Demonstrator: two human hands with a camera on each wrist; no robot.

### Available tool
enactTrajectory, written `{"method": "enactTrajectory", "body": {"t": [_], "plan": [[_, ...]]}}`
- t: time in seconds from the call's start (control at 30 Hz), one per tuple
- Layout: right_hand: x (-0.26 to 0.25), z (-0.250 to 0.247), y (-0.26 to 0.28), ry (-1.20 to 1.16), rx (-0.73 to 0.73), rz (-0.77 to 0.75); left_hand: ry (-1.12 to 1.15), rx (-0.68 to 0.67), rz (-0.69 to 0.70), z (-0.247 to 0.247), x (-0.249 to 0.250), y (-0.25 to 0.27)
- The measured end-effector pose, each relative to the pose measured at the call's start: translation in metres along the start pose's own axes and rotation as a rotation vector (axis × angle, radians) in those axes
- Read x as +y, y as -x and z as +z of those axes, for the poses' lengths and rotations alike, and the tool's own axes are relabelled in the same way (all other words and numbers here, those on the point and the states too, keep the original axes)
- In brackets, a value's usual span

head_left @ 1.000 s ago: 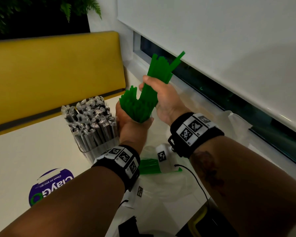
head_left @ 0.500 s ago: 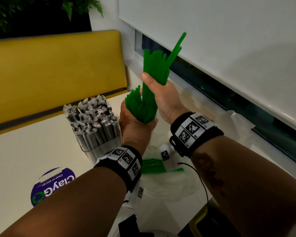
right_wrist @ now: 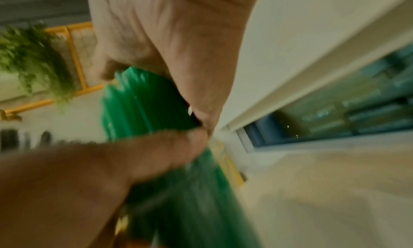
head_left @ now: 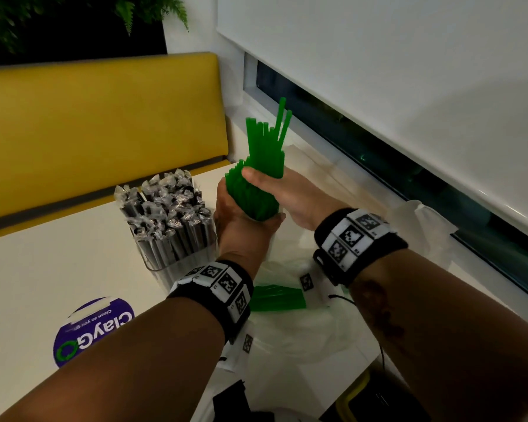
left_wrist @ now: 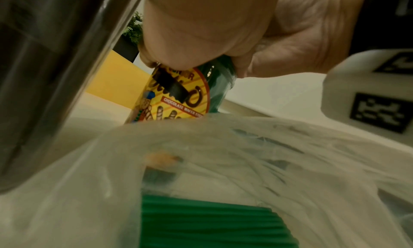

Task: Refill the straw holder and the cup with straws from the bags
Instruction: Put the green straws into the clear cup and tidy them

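My right hand (head_left: 290, 190) grips a bundle of green straws (head_left: 265, 150) and holds it nearly upright, its lower ends among more green straws standing in a labelled cup (left_wrist: 178, 96). My left hand (head_left: 244, 229) is wrapped round the cup's top and hides it in the head view. In the right wrist view the fingers and thumb of that hand (right_wrist: 167, 57) close round the green straws (right_wrist: 145, 106). To the left stands the clear straw holder (head_left: 171, 220), packed with wrapped dark straws. A clear bag (head_left: 287, 330) with more green straws (head_left: 278, 296) lies on the white table (head_left: 43, 269) under my wrists.
A yellow bench back (head_left: 104, 132) runs behind the table. A window ledge and a lowered blind (head_left: 378, 71) close off the right side. A purple round sticker (head_left: 95, 330) lies near left. Another crumpled clear bag (head_left: 421, 220) rests by the window. A dark object (head_left: 235, 403) sits at the near edge.
My right hand has come down with the green bundle, which now stands more upright and lower in the cup. The left hand has stayed on the cup.
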State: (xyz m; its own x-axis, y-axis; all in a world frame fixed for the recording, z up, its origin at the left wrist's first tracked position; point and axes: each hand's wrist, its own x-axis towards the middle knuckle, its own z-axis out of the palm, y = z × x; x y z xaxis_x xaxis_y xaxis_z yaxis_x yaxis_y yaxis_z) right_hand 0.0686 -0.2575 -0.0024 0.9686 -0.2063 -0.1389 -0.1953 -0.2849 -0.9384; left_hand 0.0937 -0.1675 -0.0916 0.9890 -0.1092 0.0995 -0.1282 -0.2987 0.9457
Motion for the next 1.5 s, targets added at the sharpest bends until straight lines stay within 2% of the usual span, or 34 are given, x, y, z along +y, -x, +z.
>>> {"method": "enactTrajectory", "body": {"t": [0.07,0.1,0.17,0.23,0.3,0.33,0.37,0.4,0.47,0.5,0.57,0.67,0.8,0.83,0.93,0.97,1.0,1.03,1.07,1.13,1.23,1.27,1.33,1.5], "plan": [[-0.012,-0.019,0.004,0.168,-0.040,-0.023,0.012,0.004,-0.017,0.000,-0.001,0.003],[-0.020,-0.028,0.006,0.239,-0.013,-0.024,0.007,0.003,-0.020,0.000,-0.001,0.005],[-0.039,-0.042,0.014,0.293,0.140,-0.086,-0.017,-0.002,-0.018,0.001,0.000,0.009],[-0.058,-0.045,0.022,0.263,0.370,-0.362,-0.020,-0.002,-0.014,0.002,0.001,0.011],[-0.073,-0.042,0.024,0.374,0.552,-0.697,-0.010,0.005,-0.014,0.002,0.002,0.013],[-0.075,-0.039,0.017,0.482,0.568,-0.785,-0.003,0.007,-0.008,0.001,0.002,0.014],[-0.076,-0.035,0.013,0.579,0.505,-0.790,0.004,0.005,-0.004,0.001,0.003,0.014],[-0.069,-0.029,0.007,0.658,0.377,-0.694,0.013,0.001,-0.002,0.001,0.003,0.014],[-0.046,-0.018,-0.003,0.803,0.077,-0.389,0.036,0.001,-0.016,0.000,0.006,0.013],[-0.032,-0.013,-0.005,0.862,0.005,-0.283,0.058,0.000,-0.026,-0.001,0.008,0.013],[-0.014,-0.008,-0.006,0.908,0.021,-0.266,0.087,-0.011,-0.052,-0.002,0.010,0.013],[-0.013,-0.007,0.000,0.878,0.110,-0.355,0.094,-0.034,-0.085,-0.004,0.010,0.014],[-0.020,-0.004,0.008,0.930,0.001,-0.292,0.124,-0.043,-0.100,-0.005,0.011,0.016],[-0.024,-0.005,0.013,0.915,0.039,-0.325,0.138,-0.042,-0.126,-0.005,0.012,0.017],[-0.034,-0.011,0.044,0.750,0.379,-0.563,0.215,-0.098,-0.198,-0.007,0.011,0.024],[-0.031,-0.011,0.059,0.750,0.415,-0.595,0.252,-0.148,-0.232,-0.011,0.012,0.026],[-0.024,-0.006,0.074,0.775,0.377,-0.580,0.363,-0.196,-0.285,-0.014,0.010,0.030],[-0.011,0.003,0.091,0.806,0.296,-0.552,0.355,-0.224,-0.268,-0.015,0.006,0.034],[0.002,0.012,0.106,0.829,0.224,-0.543,0.289,-0.211,-0.285,-0.018,0.005,0.040],[0.043,0.029,0.125,0.956,0.096,-0.523,0.112,-0.101,-0.274,-0.022,-0.008,0.052],[0.100,0.044,0.130,1.151,-0.175,-0.052,0.060,-0.116,-0.282,-0.027,-0.025,0.069],[0.116,0.046,0.129,1.153,-0.182,0.002,0.012,-0.138,-0.293,-0.026,-0.034,0.073],[0.140,0.048,0.121,1.178,-0.144,-0.048,-0.027,-0.211,-0.289,-0.026,-0.047,0.079],[0.155,0.053,0.099,1.266,-0.197,-0.075,-0.378,-0.569,-0.180,-0.018,-0.075,0.078]]}}
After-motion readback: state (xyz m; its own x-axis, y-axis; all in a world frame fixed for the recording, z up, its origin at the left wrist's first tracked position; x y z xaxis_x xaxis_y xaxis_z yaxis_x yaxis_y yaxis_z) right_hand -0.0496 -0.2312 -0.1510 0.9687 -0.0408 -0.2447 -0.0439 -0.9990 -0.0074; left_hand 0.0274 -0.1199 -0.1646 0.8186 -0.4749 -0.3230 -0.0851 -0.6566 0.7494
